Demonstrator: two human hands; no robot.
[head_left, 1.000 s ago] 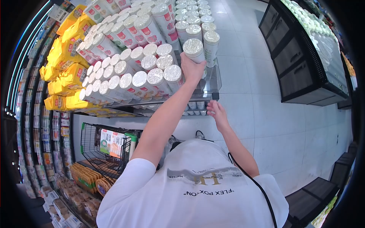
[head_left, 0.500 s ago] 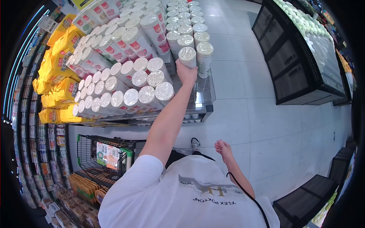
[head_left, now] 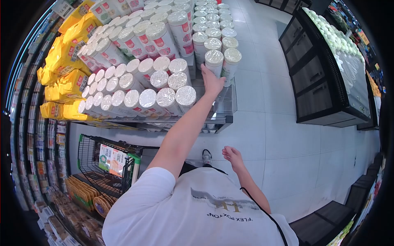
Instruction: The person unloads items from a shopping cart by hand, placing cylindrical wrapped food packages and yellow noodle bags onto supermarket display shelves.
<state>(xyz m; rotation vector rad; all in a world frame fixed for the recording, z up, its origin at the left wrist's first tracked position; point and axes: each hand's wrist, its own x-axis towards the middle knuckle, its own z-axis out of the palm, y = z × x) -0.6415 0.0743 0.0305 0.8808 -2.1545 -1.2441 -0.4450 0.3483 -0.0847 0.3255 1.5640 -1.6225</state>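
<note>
My left hand (head_left: 212,83) is stretched out to the display, its fingers and thumb around the lower part of a white cylindrical canister (head_left: 214,62) with a film-wrapped lid. The canister stands upright at the near end of its row. Close against it on the right is another white canister (head_left: 232,61), near my thumb. My palm hides part of the grip. My right hand (head_left: 233,157) hangs over the floor at my side, fingers loosely bent, with nothing visible in it.
More canisters (head_left: 166,98) fill the display on the left, beside yellow bags (head_left: 65,53). A black wire shopping cart (head_left: 108,164) stands at lower left. A dark produce stand (head_left: 316,78) is across the tiled floor (head_left: 266,131), and dark crates (head_left: 324,225) are at lower right.
The view has shifted, so the display sits slightly further right. My left hand keeps its place on the canister. My right hand has moved a little left.
</note>
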